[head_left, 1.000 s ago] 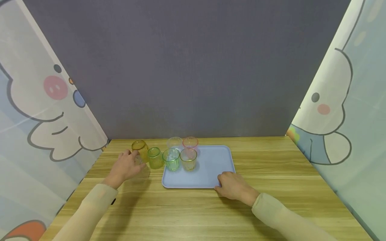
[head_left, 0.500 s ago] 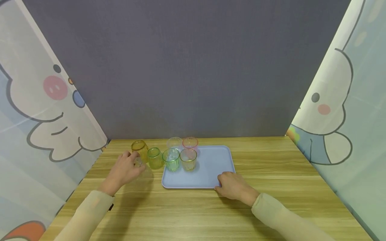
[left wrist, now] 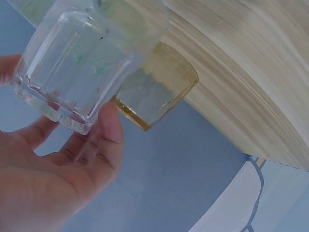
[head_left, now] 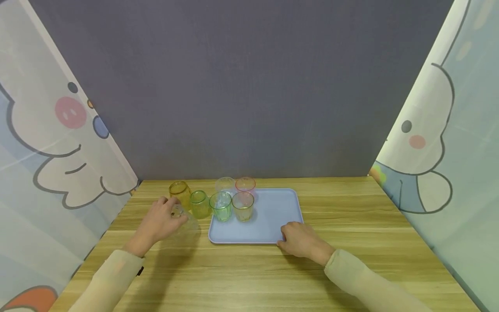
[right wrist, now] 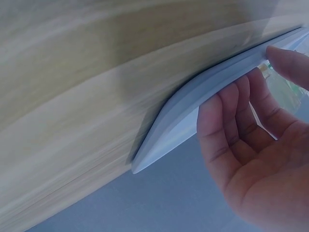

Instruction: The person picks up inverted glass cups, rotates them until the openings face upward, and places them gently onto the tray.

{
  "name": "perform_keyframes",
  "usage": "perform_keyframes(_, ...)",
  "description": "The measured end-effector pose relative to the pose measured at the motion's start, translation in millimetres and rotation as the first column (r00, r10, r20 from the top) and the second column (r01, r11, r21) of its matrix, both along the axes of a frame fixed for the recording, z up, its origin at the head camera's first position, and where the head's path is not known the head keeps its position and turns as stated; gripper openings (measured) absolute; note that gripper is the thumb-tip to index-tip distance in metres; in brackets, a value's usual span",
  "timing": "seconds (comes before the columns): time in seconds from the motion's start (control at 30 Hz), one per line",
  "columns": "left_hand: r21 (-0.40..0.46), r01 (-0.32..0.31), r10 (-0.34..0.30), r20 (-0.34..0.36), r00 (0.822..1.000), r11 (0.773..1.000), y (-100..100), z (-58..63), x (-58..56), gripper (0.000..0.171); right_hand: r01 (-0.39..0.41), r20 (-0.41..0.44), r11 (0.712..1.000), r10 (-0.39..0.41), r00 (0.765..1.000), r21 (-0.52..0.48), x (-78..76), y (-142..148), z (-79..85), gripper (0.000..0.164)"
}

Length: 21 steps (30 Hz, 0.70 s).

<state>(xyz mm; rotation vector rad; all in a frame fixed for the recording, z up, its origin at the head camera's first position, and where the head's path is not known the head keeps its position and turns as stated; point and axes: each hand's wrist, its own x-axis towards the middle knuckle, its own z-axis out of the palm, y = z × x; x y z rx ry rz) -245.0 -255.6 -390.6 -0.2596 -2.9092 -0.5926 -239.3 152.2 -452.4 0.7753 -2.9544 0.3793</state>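
My left hand grips a clear drinking glass by its thick base, with the mouth pointing away from the palm. Just beyond it, an amber glass and a green glass stand base up on the table. On the left part of the pale blue tray are several upright glasses: a light green one, a yellow-rimmed one, a pink-rimmed one and a clear one. At the tray's near right corner, my right hand holds the rim between thumb and curled fingers.
The wooden table reaches back to a dark grey panel. Cartoon-printed curtains hang at both sides. The standing glasses are close together at the tray's left edge.
My left hand has drawn back slightly toward me, and the clear glass in it is tilted more, its mouth swung rightward. The right hand and tray stay in place.
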Motion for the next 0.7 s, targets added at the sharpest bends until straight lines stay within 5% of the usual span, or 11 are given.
perform_keyframes(0.7, 0.077, 0.004, -0.004, -0.002, 1.000, 0.997, 2.3, 15.8, 2.5, 0.048, 0.031, 0.059, 0.999, -0.030, 0.998, -0.018, 1.0, -2.9, 5.2, 0.033)
